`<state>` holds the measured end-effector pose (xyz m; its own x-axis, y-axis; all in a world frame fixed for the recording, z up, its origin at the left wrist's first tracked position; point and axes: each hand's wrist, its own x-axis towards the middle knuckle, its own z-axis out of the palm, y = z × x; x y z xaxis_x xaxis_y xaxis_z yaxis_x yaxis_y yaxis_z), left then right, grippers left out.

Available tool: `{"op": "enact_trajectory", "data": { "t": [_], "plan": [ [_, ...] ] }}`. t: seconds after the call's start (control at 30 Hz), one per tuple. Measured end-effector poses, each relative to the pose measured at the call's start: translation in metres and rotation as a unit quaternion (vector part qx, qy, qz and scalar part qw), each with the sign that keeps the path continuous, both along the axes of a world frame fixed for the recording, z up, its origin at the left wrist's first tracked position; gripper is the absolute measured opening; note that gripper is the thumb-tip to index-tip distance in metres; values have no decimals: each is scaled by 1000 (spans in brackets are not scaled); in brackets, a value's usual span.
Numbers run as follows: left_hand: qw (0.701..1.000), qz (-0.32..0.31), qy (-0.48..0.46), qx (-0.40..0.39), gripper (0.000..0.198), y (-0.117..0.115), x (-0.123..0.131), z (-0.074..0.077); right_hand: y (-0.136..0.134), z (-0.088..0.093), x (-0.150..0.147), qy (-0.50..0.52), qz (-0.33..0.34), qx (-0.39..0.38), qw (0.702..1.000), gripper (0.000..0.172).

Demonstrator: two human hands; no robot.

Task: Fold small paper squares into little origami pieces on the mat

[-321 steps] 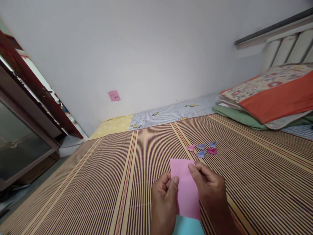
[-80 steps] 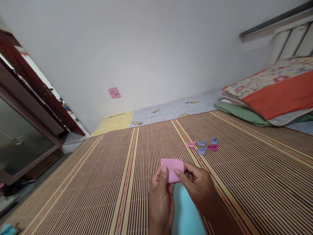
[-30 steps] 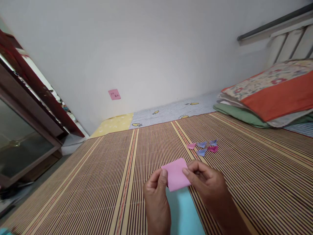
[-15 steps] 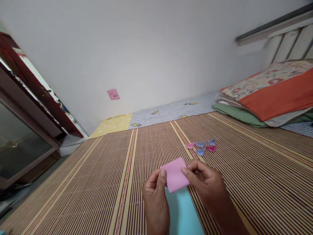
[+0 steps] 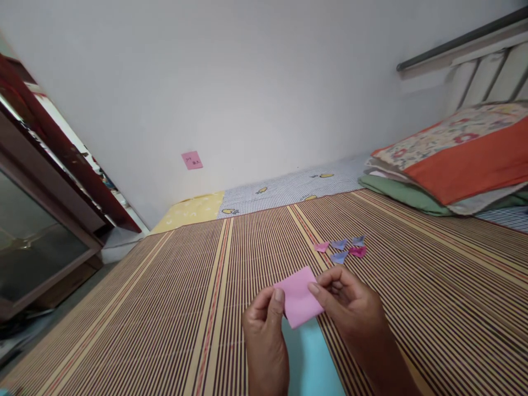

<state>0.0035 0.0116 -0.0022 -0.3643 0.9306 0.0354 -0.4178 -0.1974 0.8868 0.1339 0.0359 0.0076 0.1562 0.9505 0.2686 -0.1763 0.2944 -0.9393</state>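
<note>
A square sheet of pink paper (image 5: 299,300) is held up between both hands, tilted a little. My left hand (image 5: 267,335) pinches its left edge, thumb in front and fingers behind. My right hand (image 5: 350,302) grips the right edge in the same way. Below the paper lies a light blue sheet (image 5: 311,357), partly hidden by my left hand and the pink paper. Beyond my hands, several small folded paper pieces lie on the striped mat: a pink one (image 5: 322,247), a magenta one (image 5: 357,251) and blue ones (image 5: 339,257).
The striped bamboo mat (image 5: 165,308) covers the bed up to a checked cloth (image 5: 280,184) along the wall. Folded bedding (image 5: 462,159) is stacked at the right. A pink note (image 5: 192,160) with writing is on the wall. A glass-fronted cabinet (image 5: 37,242) stands at the left.
Both hands and the pink paper have shifted very slightly right and down in view. The grip on the paper stays the same.
</note>
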Motion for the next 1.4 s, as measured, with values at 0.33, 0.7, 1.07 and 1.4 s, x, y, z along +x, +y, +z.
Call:
{"op": "enact_trajectory", "data": {
  "t": [0.33,0.7,1.07,1.4],
  "plan": [
    [1000,-4,-13,-2,31,-1,3,6,-4,8,4,7,52,-22,998,23],
    [970,23,242,17,27,-7,-3,15,-5,12,14,-147,-4,24,989,24],
    [934,-174,311,-27,35,-7,-10,17,-2,12,28,-197,60,76,976,21],
    [969,-147,199,-10,44,-11,-1,20,-2,5,11,-49,77,-29,995,30]
  ]
}}
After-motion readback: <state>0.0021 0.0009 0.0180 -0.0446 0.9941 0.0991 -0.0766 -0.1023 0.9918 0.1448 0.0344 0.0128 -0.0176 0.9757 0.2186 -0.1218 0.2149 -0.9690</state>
